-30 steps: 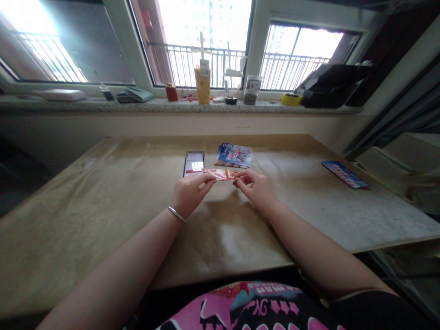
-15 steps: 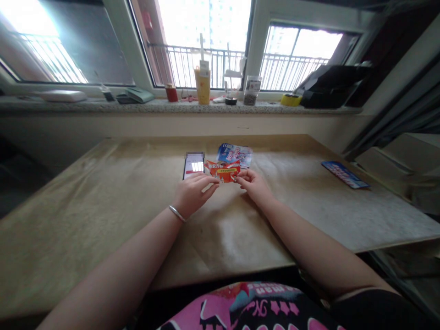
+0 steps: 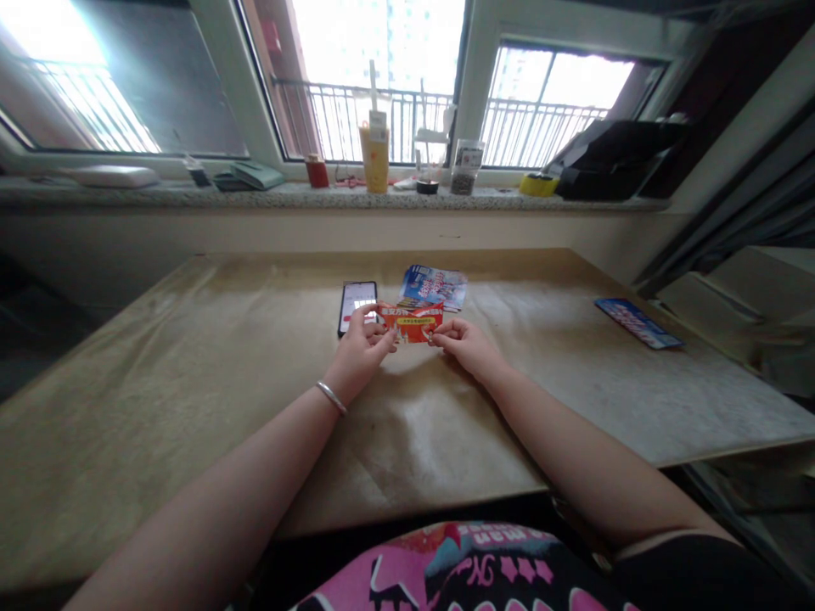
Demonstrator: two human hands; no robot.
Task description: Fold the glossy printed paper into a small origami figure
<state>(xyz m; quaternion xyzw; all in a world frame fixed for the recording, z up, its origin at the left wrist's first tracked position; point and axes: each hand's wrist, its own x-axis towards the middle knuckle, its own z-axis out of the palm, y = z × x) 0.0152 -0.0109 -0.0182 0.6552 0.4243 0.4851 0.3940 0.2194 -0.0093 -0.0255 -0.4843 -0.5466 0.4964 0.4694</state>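
A small red and orange card [image 3: 413,322] stands tilted up toward me over the middle of the tan table [image 3: 191,382]. My left hand [image 3: 357,355] pinches its left edge and my right hand [image 3: 463,344] pinches its right edge. Just behind my left hand lies a phone [image 3: 356,301] with a lit screen. A small stack of blue printed cards [image 3: 435,287] lies behind the red card.
Another blue card [image 3: 638,322] lies far right on the table. The stone window sill [image 3: 159,197] holds a yellow bottle [image 3: 375,153], a red cup, a clear jar, yellow tape and a black device [image 3: 615,159]. The table's near edge is close to my lap.
The red card went from nearly flat to tilted up with its face toward me. Both hands slid slightly farther from me, and my left hand closed on the card's left edge.
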